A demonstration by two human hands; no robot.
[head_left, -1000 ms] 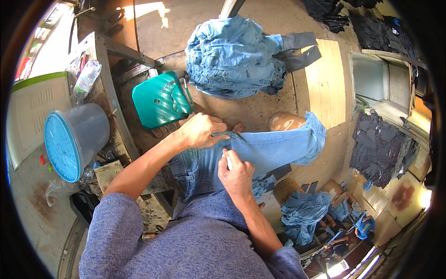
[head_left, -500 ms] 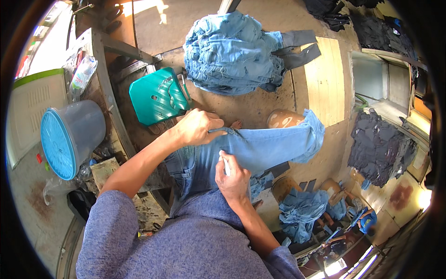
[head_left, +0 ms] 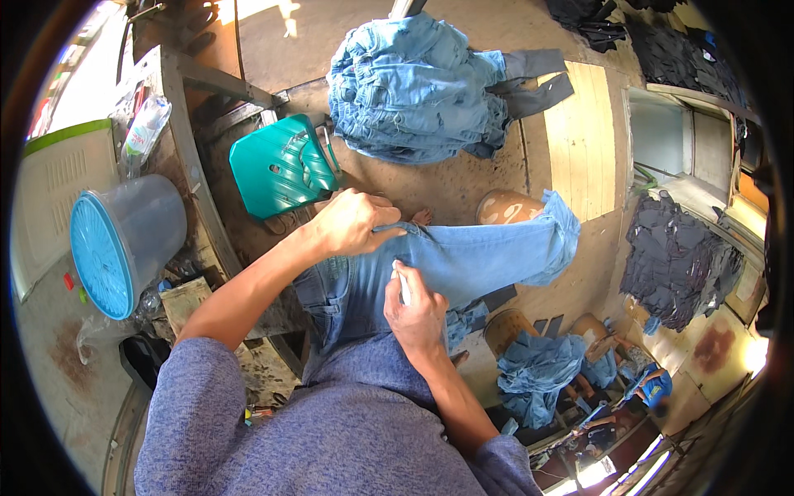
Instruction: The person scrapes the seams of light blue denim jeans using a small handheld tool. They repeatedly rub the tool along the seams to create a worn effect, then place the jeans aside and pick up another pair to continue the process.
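Head view: my left hand (head_left: 351, 221) pinches the jeans (head_left: 463, 258) edge, stretched across my lap; right hand (head_left: 416, 307) fingers closed round a small white tool (head_left: 403, 285). Best keep denim taut, strokes short.

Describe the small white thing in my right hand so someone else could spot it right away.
Start at the light blue jeans stretched out in the middle of the view. The right hand rests on them near the waist, and a slim white stick pokes up from its fingers. It is the only white, pencil-thin thing on the denim.
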